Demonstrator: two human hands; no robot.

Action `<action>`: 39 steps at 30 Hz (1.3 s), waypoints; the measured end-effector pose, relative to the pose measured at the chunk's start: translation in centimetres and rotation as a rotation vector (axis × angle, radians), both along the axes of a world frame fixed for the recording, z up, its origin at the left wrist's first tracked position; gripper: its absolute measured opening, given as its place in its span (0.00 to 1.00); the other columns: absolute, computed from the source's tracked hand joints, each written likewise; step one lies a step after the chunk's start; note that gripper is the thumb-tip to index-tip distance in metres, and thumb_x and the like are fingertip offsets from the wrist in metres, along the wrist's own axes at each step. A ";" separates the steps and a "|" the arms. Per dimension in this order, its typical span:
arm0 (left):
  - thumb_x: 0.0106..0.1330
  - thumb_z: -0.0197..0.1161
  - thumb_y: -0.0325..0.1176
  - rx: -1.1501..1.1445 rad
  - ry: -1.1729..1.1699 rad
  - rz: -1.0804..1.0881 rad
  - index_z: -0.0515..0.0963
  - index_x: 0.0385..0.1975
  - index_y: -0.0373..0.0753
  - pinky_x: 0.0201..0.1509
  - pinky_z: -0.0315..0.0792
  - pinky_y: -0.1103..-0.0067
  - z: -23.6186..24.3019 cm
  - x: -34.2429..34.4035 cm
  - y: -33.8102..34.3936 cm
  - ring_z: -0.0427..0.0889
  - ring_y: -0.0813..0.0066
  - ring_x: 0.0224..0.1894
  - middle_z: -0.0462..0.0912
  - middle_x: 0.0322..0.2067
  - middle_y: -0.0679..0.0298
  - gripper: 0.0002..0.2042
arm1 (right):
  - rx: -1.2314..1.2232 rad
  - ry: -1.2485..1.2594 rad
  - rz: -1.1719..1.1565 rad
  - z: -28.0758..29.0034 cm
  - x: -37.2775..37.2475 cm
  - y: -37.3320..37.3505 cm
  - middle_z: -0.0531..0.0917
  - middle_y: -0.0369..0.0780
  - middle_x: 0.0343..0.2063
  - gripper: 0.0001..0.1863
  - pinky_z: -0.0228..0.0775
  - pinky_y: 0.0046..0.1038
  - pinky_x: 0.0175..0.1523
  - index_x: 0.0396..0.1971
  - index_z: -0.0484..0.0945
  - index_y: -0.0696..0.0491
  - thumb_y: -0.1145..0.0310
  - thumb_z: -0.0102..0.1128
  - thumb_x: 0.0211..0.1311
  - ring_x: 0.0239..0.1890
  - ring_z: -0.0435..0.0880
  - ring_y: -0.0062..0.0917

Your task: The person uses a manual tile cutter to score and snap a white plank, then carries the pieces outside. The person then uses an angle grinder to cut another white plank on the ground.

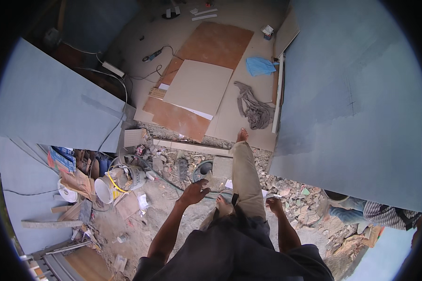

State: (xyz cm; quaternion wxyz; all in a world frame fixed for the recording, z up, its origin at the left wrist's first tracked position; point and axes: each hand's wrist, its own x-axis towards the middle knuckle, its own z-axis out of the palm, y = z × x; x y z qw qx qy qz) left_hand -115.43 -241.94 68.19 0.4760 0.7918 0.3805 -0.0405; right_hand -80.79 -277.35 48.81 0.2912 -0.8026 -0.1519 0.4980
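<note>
While left hand is hanging half open, hose is lying near

As its fingers are curving apart — holding nothing visible — a dark round container is sitting just beyond in the rubble. The right hand is hanging loosely curled; whether it is gripping anything, I cannot tell. Ahead, a pale panel is lying on a brown board.

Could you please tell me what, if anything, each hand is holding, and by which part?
The left hand is loosely open, with nothing visible in it. Whether the right hand holds anything cannot be told at this size.
</note>
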 end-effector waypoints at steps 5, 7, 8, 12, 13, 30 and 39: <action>0.70 0.66 0.41 -0.148 0.003 0.191 0.76 0.58 0.30 0.58 0.78 0.65 -2.2 2.9 13.0 0.85 0.52 0.56 0.85 0.51 0.44 0.23 | -0.049 0.073 0.123 -2.0 5.2 15.2 0.89 0.45 0.38 0.16 0.85 0.30 0.44 0.45 0.85 0.62 0.63 0.65 0.70 0.38 0.89 0.29; 0.73 0.65 0.38 -0.109 -0.007 0.351 0.77 0.56 0.33 0.58 0.79 0.69 -3.4 4.0 18.9 0.86 0.61 0.54 0.86 0.50 0.51 0.19 | -0.074 0.039 0.190 -0.6 10.3 24.3 0.89 0.45 0.38 0.17 0.85 0.31 0.44 0.45 0.85 0.61 0.61 0.65 0.70 0.38 0.89 0.29; 0.73 0.65 0.38 -0.144 0.002 0.416 0.78 0.54 0.33 0.58 0.78 0.70 -4.5 5.9 21.8 0.86 0.64 0.55 0.87 0.49 0.53 0.17 | -0.074 0.077 0.082 -2.7 14.0 26.1 0.89 0.44 0.37 0.15 0.84 0.31 0.43 0.44 0.85 0.60 0.63 0.66 0.68 0.36 0.90 0.28; 0.74 0.63 0.40 -0.396 -0.280 0.826 0.77 0.56 0.36 0.53 0.78 0.71 -4.0 7.9 28.5 0.86 0.68 0.48 0.86 0.46 0.58 0.17 | 0.065 0.145 -0.152 0.3 24.0 41.1 0.88 0.44 0.37 0.16 0.84 0.30 0.45 0.48 0.83 0.60 0.63 0.65 0.69 0.37 0.90 0.29; 0.74 0.62 0.40 -0.414 -0.117 0.897 0.77 0.56 0.35 0.52 0.78 0.72 -1.9 9.4 30.1 0.86 0.68 0.47 0.86 0.46 0.58 0.18 | 0.138 0.154 -0.192 2.8 26.5 45.6 0.88 0.44 0.38 0.17 0.84 0.30 0.46 0.50 0.82 0.60 0.62 0.64 0.70 0.37 0.89 0.30; 0.70 0.65 0.41 -0.595 0.230 1.152 0.80 0.50 0.32 0.40 0.81 0.63 1.2 22.7 44.6 0.88 0.60 0.36 0.88 0.40 0.55 0.18 | 0.420 0.043 0.182 20.9 48.2 86.1 0.87 0.43 0.38 0.17 0.85 0.30 0.45 0.50 0.81 0.63 0.66 0.64 0.70 0.40 0.89 0.29; 0.70 0.67 0.44 -0.820 0.330 1.113 0.84 0.42 0.37 0.38 0.81 0.63 -6.7 31.1 72.5 0.87 0.61 0.35 0.87 0.33 0.56 0.15 | 0.124 0.157 -0.057 19.5 52.9 101.9 0.87 0.41 0.38 0.15 0.86 0.32 0.44 0.48 0.83 0.59 0.66 0.66 0.68 0.36 0.89 0.29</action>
